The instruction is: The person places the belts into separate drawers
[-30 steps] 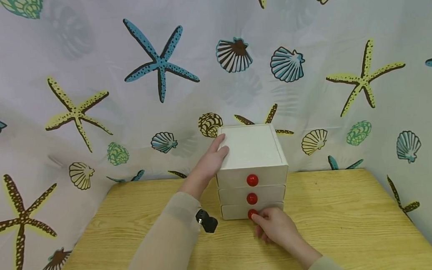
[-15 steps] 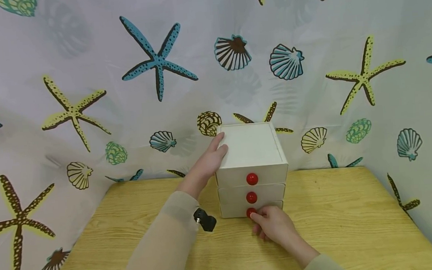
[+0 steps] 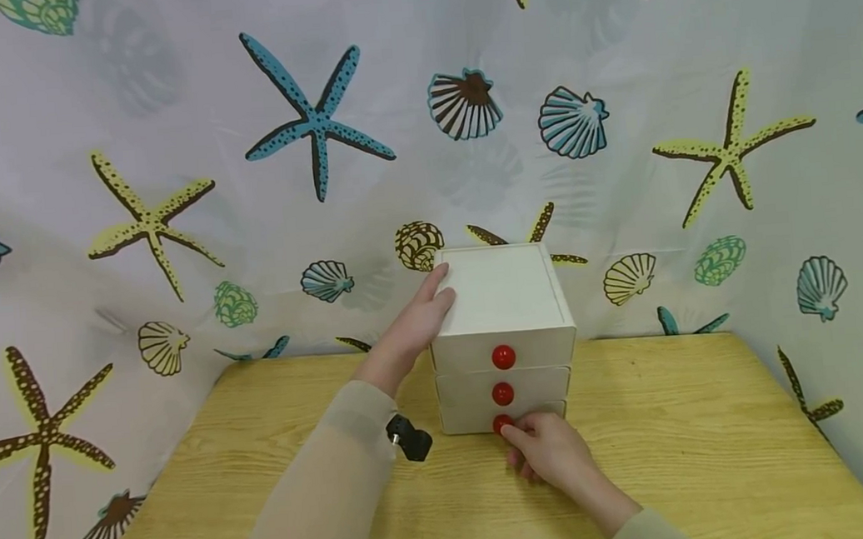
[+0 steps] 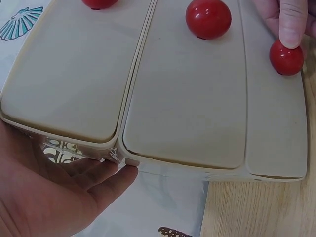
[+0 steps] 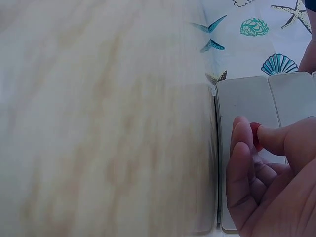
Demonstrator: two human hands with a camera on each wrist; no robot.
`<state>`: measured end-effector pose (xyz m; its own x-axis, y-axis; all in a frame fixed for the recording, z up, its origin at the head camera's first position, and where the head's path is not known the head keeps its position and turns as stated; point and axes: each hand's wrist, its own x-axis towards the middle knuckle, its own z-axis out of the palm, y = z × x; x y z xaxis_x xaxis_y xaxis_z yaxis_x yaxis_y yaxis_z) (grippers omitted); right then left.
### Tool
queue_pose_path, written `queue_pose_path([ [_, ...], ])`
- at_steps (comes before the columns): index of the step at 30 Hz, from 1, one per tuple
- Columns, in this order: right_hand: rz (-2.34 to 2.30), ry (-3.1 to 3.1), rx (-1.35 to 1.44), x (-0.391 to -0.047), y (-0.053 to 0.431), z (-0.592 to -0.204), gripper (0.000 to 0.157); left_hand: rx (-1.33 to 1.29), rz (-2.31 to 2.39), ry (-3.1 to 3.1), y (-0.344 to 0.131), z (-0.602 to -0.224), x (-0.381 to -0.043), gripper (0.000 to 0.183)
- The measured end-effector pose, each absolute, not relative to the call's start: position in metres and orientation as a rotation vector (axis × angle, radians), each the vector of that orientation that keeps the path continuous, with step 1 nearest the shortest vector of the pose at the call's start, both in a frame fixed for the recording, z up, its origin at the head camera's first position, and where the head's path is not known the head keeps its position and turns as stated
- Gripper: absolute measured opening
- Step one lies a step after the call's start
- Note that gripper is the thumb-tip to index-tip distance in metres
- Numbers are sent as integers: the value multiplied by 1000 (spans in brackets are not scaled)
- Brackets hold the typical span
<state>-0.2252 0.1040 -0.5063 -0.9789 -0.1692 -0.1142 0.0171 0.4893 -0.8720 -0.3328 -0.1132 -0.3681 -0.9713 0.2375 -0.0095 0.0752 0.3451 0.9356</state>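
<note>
A small white drawer cabinet (image 3: 504, 289) with three stacked drawers stands on the wooden table, each drawer front bearing a round red knob. My left hand (image 3: 416, 325) rests along its left side, thumb and index finger at the top edge. In the left wrist view, the left hand's extended fingers (image 4: 111, 185) lie against the cabinet's side. Low at the front, my right hand (image 3: 553, 453) pinches the bottom drawer's red knob (image 3: 501, 423) between thumb and fingers. That thumb presses on the knob (image 4: 286, 58) in the left wrist view. The drawer fronts look close to flush.
The wooden table (image 3: 684, 435) extends on both sides of the cabinet. Behind it hangs a white curtain (image 3: 396, 188) printed with starfish and shells, which also closes off the sides. A small black device (image 3: 409, 438) is strapped at my left wrist.
The bottom knob and the right hand on it have shifted very slightly left since the earliest frame. My left hand keeps its place on the cabinet.
</note>
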Motion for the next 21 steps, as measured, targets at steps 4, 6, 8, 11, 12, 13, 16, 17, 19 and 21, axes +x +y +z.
queue_pose_path([
  [4, -1483, 2545, -133, -225, 104, -504, 33, 288, 1703, 2459, -114, -368, -334, 65],
  [6, -1481, 2548, -133, -225, 104, -503, 33, 284, 1703, 2460, -114, -368, -334, 65],
  [8, -1484, 2550, -132, -224, 104, -503, 33, 281, 1700, 2463, -113, -368, -334, 65],
  [11, -1489, 2552, -132, -223, 103, -502, 34, 275, 1698, 2469, -113, -367, -334, 65],
  [12, -1491, 2553, -135, -222, 103, -502, 34, 272, 1699, 2473, -113, -367, -333, 65],
  [13, -1492, 2556, -139, -222, 102, -502, 34, 271, 1702, 2476, -113, -367, -333, 65],
  [16, -1493, 2562, -141, -220, 102, -500, 36, 267, 1708, 2487, -112, -367, -332, 65],
  [17, -1495, 2565, -143, -219, 102, -500, 37, 261, 1710, 2489, -112, -367, -333, 65],
  [19, -1490, 2572, -134, -217, 102, -499, 38, 250, 1717, 2493, -112, -368, -333, 65],
  [21, -1479, 2579, -124, -216, 102, -498, 40, 240, 1725, 2500, -112, -369, -332, 65],
])
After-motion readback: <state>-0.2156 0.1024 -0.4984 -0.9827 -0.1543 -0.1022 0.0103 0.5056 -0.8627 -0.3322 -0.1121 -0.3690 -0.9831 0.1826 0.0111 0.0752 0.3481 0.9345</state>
